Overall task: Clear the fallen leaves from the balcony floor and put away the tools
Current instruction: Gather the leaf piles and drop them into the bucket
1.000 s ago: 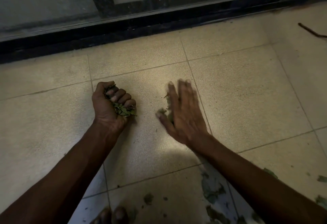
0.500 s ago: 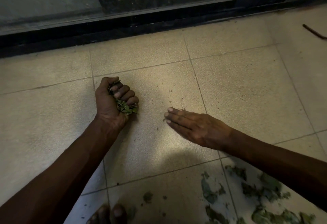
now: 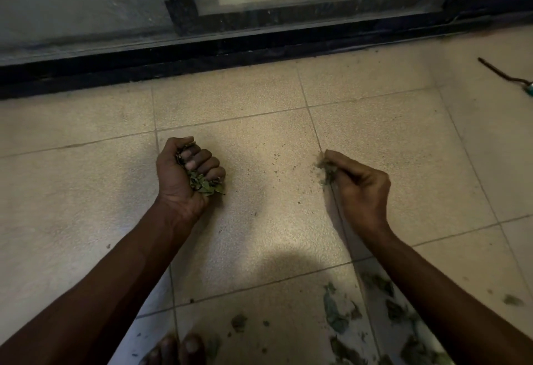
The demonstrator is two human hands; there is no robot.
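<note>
My left hand rests on the beige speckled tile floor, fist clenched tight around a wad of small dry green leaves; some of them poke out below my curled fingers. This fist sits in front of the black metal door frame that runs along the far edge of the floor, roughly below its upright post.

Further right, and at about the same distance from that frame, my right hand is turned on its side with the fingers folded in, pinching a small tuft of crumbled greenish leaf bits between thumb and fingertips, right on a grout line. Dark crumbs are scattered on the tile between my two hands.

Nearer to me, well away from the frame, loose torn green leaves lie spread on the floor beneath and beside my right forearm. My bare toes show at the bottom edge.

At the far right, near the frame's end, a thin dark stick lies on the tile, with a small green tip at the picture's edge; what it is I cannot tell.
</note>
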